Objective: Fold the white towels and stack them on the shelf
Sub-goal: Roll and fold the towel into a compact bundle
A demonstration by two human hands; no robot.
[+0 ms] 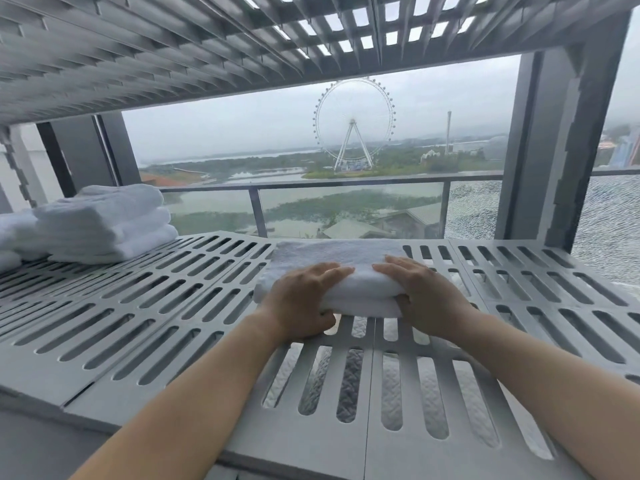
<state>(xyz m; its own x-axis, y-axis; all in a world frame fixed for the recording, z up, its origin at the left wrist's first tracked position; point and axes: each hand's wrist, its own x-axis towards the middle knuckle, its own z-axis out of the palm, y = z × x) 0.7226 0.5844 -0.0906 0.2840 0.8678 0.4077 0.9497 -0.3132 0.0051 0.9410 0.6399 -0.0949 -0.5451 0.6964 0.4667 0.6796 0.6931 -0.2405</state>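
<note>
Towel between left hand, right hand

Both of your arms are bare: your left forearm and your right forearm show uncovered skin all the way from the bottom edge of the view up to the wrists, broad near the camera and narrowing toward the wrists. Your left hand and right hand are bare too, with slim fingers and plainly visible knuckles. Your nails are too small to make out.
</note>
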